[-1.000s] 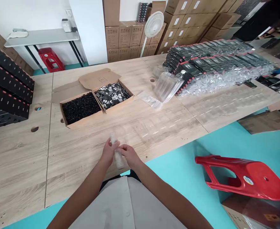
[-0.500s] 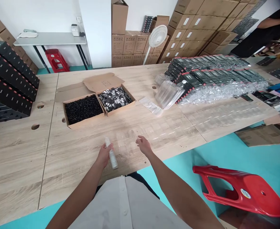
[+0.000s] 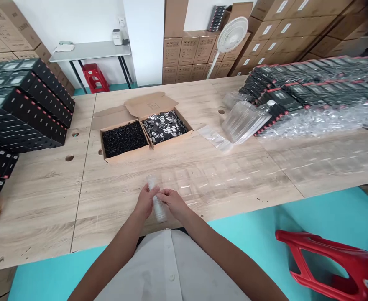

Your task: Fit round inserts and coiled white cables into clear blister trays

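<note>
Clear plastic tube (image 3: 158, 210) tilts above the near edge of the wooden table (image 3: 39, 217), clamped in the left hand (image 3: 145, 202), the right hand (image 3: 173, 204) closed against it, just beside a clear plastic tray (image 3: 199, 184).

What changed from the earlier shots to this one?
The right hand came back from its open reach forward and now grips the clear plastic tube, which the left hand held throughout, moving little. The cardboard box and the black boxes stayed where they were.
</note>
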`<state>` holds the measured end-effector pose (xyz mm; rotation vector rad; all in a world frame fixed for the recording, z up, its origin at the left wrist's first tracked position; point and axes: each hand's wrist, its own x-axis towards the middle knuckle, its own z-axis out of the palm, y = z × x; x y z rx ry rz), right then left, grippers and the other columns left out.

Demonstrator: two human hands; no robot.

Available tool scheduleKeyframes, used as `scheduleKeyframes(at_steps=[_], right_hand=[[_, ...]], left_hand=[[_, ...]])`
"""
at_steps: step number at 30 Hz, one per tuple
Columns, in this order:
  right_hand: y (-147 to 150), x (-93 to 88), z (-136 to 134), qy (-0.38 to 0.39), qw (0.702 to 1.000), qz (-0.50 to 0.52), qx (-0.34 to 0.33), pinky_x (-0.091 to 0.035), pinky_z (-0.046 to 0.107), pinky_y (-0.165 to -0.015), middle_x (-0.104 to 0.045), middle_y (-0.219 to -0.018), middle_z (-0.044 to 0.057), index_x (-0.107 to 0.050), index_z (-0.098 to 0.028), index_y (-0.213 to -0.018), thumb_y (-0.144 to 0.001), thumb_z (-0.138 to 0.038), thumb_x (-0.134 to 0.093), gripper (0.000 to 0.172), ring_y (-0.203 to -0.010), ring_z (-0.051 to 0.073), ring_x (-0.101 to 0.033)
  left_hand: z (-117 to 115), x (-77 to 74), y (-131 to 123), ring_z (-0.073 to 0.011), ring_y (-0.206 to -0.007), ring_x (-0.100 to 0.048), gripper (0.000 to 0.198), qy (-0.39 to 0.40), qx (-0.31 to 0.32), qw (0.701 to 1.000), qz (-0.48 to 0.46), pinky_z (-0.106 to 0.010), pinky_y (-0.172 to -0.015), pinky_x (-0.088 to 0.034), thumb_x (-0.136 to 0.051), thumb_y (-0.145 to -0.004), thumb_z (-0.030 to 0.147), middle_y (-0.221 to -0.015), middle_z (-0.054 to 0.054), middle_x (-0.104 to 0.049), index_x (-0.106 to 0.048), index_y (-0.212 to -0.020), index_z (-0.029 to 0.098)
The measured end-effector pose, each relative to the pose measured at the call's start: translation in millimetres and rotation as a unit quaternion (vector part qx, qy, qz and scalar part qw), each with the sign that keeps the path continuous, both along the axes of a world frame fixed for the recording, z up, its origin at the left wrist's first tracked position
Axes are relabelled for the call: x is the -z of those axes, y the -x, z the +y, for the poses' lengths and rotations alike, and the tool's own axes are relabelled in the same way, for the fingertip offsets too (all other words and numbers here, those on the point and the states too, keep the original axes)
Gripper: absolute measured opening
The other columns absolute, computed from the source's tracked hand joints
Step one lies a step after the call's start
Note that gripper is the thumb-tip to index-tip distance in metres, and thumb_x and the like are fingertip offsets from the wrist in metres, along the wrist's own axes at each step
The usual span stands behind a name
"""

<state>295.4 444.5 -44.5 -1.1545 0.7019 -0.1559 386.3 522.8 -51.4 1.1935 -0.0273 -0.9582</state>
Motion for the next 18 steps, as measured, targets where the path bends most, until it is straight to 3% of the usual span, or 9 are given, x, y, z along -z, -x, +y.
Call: scheduleKeyframes(at_steps=[2,7,9,11,13,15,16,18], right_hand=[[-3.4,8.0,1.7,-0.011,1.0,-0.003,0.022,-0.043,0.026,-0.063,-0.057,-0.065,-0.002,-0.055,-0.019,-0.067,-0.069,-0.046,-0.069,0.03,-0.062,0.012,-0.051],[-19.8,29.0,-6.2,0.107,0.991,0.079,0.022,-0.05,0.033,-0.077,-0.065,-0.083,0.005,-0.06,-0.018,-0.082,-0.08,-0.044,-0.054,0.027,-0.082,0.018,-0.062],[-23.8,33.1,-12.7,0.141,0.984,0.103,0.03,-0.047,0.04,-0.089,-0.065,-0.097,0.01,-0.064,-0.017,-0.092,-0.078,-0.036,-0.057,0.024,-0.097,0.023,-0.061],[-23.1,33.1,-16.9,0.208,0.97,0.119,0.042,-0.038,0.046,-0.103,-0.061,-0.117,0.014,-0.063,-0.016,-0.107,-0.077,-0.026,-0.059,0.033,-0.115,0.027,-0.052],[-19.8,29.7,-15.0,0.313,0.942,0.118,0.009,-0.029,0.046,-0.11,-0.053,-0.132,0.015,-0.061,-0.016,-0.118,-0.077,-0.018,-0.057,0.042,-0.127,0.029,-0.043],[-18.3,24.2,-6.2,0.393,0.912,0.094,-0.073,-0.031,0.044,-0.109,-0.053,-0.134,0.014,-0.062,-0.017,-0.12,-0.078,-0.017,-0.056,0.042,-0.128,0.028,-0.043],[-19.5,20.9,0.2,0.397,0.907,0.079,-0.113,-0.036,0.043,-0.106,-0.057,-0.13,0.014,-0.063,-0.018,-0.118,-0.08,-0.019,-0.056,0.039,-0.124,0.027,-0.047],[-26.2,14.0,13.9,0.341,0.927,0.043,-0.149,-0.044,0.039,-0.095,-0.063,-0.121,0.01,-0.064,-0.02,-0.115,-0.085,-0.027,-0.054,0.032,-0.112,0.024,-0.056]], left_hand=[[9.9,3.5,-10.4,-0.0167,-0.072,-0.06,0.046,-0.027,-0.02,0.999,-0.003,-0.031,-0.071,-0.048,-0.083,-0.059,0.043,-0.08,-0.005,-0.064,-0.06,-0.088,0.014],[50.5,21.0,-48.5,-0.0149,-0.07,-0.057,0.056,-0.163,-0.116,0.978,-0.053,-0.029,-0.066,-0.046,-0.086,-0.052,0.042,-0.08,-0.002,-0.06,-0.061,-0.095,0.016],[64.2,28.6,-59.5,-0.0152,-0.069,-0.057,0.063,-0.195,-0.128,0.97,-0.061,-0.028,-0.064,-0.044,-0.087,-0.051,0.043,-0.078,-0.001,-0.06,-0.061,-0.101,0.016],[71.2,34.7,-64.3,-0.0161,-0.069,-0.057,0.067,-0.221,-0.135,0.964,-0.068,-0.028,-0.062,-0.042,-0.086,-0.052,0.046,-0.08,-0.002,-0.06,-0.06,-0.106,0.017],[71.2,38.2,-63.5,-0.017,-0.072,-0.058,0.067,-0.234,-0.138,0.959,-0.075,-0.028,-0.062,-0.041,-0.083,-0.055,0.05,-0.083,-0.002,-0.061,-0.059,-0.108,0.017],[66.5,37.9,-59.4,-0.0181,-0.075,-0.059,0.061,-0.225,-0.129,0.961,-0.092,-0.028,-0.065,-0.043,-0.079,-0.061,0.054,-0.086,-0.004,-0.062,-0.061,-0.107,0.018],[63.4,36.1,-56.8,-0.0186,-0.077,-0.06,0.058,-0.212,-0.123,0.964,-0.103,-0.028,-0.068,-0.044,-0.077,-0.064,0.054,-0.087,-0.005,-0.063,-0.061,-0.106,0.018],[57.2,29.6,-51.7,-0.0192,-0.081,-0.061,0.056,-0.173,-0.105,0.973,-0.115,-0.028,-0.072,-0.045,-0.076,-0.068,0.053,-0.091,-0.007,-0.064,-0.061,-0.108,0.017]])
